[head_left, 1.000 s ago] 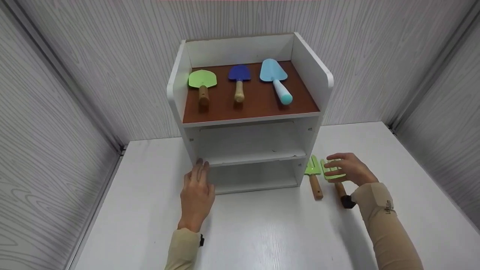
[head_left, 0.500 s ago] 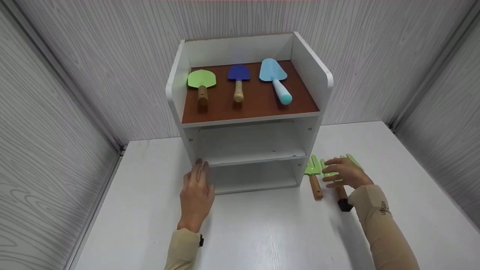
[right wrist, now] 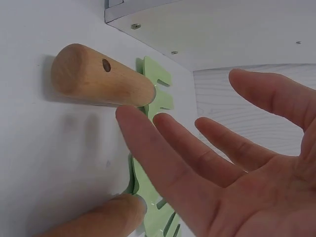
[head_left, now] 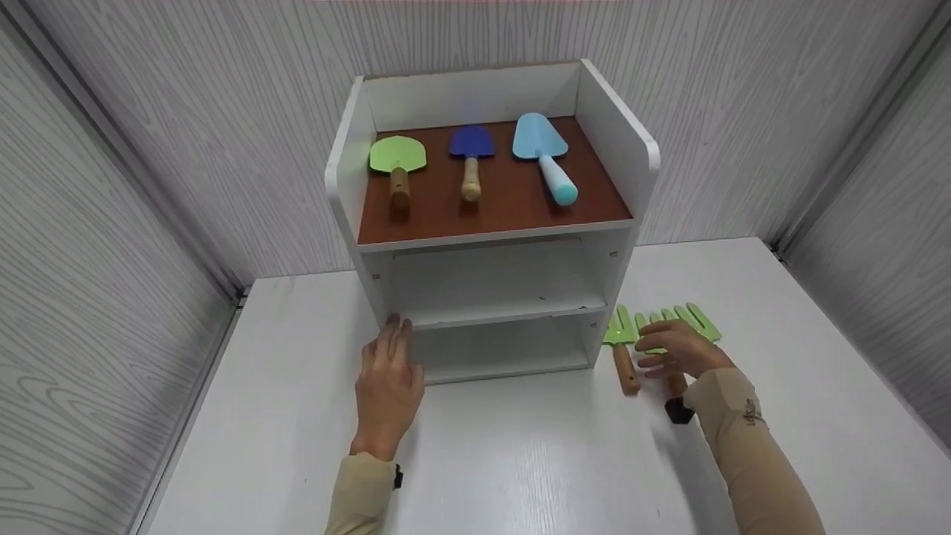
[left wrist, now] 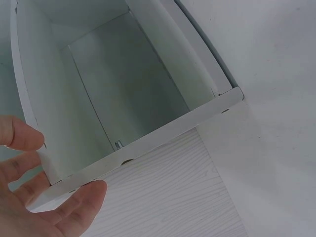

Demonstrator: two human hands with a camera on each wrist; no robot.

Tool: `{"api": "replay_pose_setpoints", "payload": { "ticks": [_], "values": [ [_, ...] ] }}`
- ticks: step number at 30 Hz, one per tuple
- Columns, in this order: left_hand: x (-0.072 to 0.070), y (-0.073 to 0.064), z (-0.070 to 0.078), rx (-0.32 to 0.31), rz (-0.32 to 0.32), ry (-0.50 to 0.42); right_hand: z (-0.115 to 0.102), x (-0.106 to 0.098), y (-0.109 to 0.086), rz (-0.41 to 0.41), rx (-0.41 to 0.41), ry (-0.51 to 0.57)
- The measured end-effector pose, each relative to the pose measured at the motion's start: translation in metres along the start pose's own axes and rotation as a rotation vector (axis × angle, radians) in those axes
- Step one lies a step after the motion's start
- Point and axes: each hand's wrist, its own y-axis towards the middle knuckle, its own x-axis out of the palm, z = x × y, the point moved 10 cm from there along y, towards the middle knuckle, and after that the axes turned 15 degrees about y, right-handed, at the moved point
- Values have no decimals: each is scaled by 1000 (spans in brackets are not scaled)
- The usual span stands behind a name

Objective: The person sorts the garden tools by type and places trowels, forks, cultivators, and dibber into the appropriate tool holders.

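The left hand (head_left: 388, 394) rests outstretched fingers on the left front edge of a white-panelled shelf unit (head_left: 490, 239), unclenched. Off the unit's right side lie a narrow light-green fork (head_left: 619, 336) and a broad light-green rake (head_left: 706, 328), probably light, stiff, best held by their brown wooden handles (right wrist: 103, 76). The right hand (head_left: 683, 348) hovers there, fingers parted, grasping nothing. The white tabletop (head_left: 245, 416) looks smooth, pale wood-grain walls (head_left: 111, 186) around
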Motion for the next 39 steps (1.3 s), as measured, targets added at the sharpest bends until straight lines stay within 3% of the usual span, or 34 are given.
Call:
{"api": "replay_pose_setpoints", "payload": {
  "ticks": [9,27,33,39],
  "values": [
    [-1,1,-1,-11,-3,-5,9,6,4,-12,9,1],
    [1,0,-2,-23,-26,-29,29,11,24,142,30,-108],
    [0,1,-2,-21,-10,-29,29,11,28,142,44,-142],
    [0,0,-2,-20,-4,-24,28,9,27,119,4,-113]
  ]
}}
